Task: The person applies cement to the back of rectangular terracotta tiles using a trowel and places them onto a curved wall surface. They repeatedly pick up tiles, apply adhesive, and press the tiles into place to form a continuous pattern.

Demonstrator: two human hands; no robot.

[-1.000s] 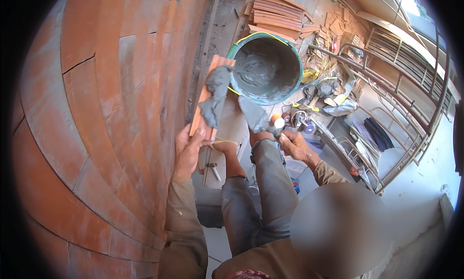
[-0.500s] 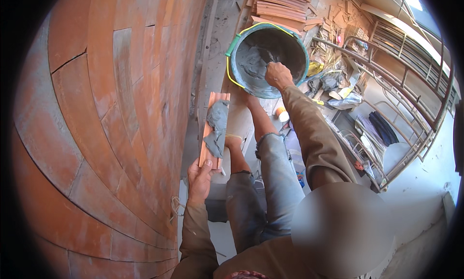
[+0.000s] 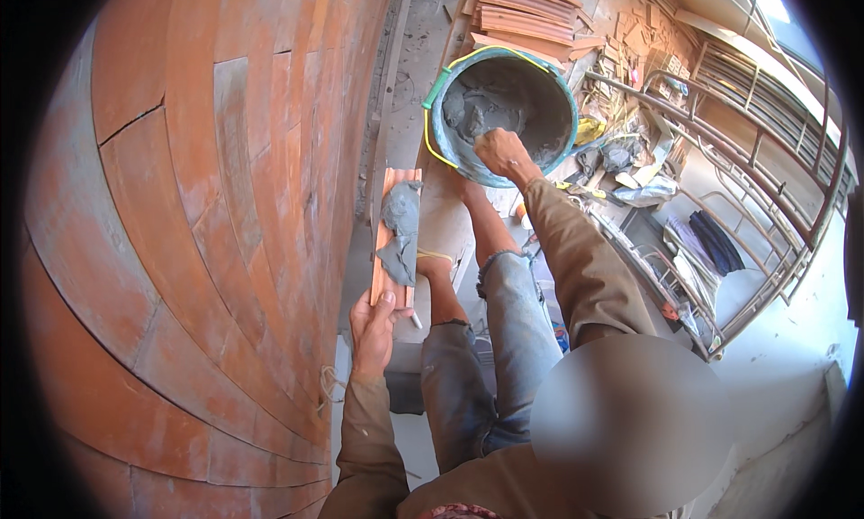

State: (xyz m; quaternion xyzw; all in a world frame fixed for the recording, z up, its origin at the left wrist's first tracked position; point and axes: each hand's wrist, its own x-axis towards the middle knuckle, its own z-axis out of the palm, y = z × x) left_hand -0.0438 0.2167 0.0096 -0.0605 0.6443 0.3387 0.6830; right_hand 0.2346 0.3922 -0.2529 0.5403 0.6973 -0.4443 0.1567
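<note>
My left hand (image 3: 372, 326) grips the near end of a long terracotta tile (image 3: 388, 236), held flat with a smear of grey mortar (image 3: 400, 231) on top. My right hand (image 3: 500, 152) reaches forward into a blue-green bucket (image 3: 438, 137) of grey mortar (image 3: 486, 105); its fingers are curled down in the mix, and whether they hold anything is hidden. My legs in torn jeans (image 3: 504, 339) stand below.
A curved wall of terracotta tiles (image 3: 198, 213) fills the left side. Stacked tiles (image 3: 526, 11) lie behind the bucket. Rubble and rags (image 3: 621, 168) sit to the right, beside a metal railing (image 3: 765, 213). I stand on a narrow plank (image 3: 445, 240).
My right hand has left the tile and reached out into the bucket. My left hand has slid down to the tile's near end and holds it alone.
</note>
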